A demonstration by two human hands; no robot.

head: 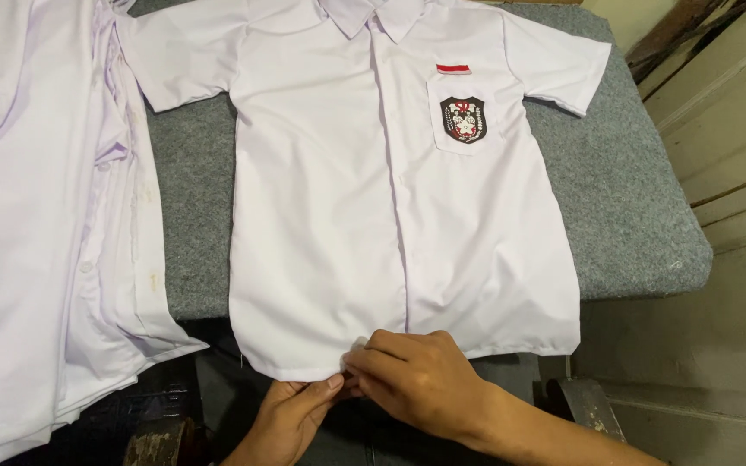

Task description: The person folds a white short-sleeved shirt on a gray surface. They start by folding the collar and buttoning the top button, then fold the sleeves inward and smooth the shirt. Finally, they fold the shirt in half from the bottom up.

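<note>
Patches are sitting on the chest pocket (466,116) of the white short-sleeved shirt (321,216): a small red-and-white rectangular strip (453,69) above the pocket's top edge, and below it a dark shield-shaped badge (463,119) with red and white detail. The shirt is lying face up and spread flat on the desk (641,216), collar at the far side, sleeves out to either side, the front placket running straight down the middle and closed. Its hem is hanging just over the near edge of the desk. The left hand (291,418) is pinching the hem from below, thumb against the cloth. The right hand (420,380) is closing its fingers on the same stretch of hem, touching the left. A pile of other white garments (36,233) is lying just beside the shirt on the left, one edge showing faint yellowish stains. The desk is covered in grey felt-like padding. To the right, pale wooden boards (727,129) are running alongside it, worn and scuffed.
</note>
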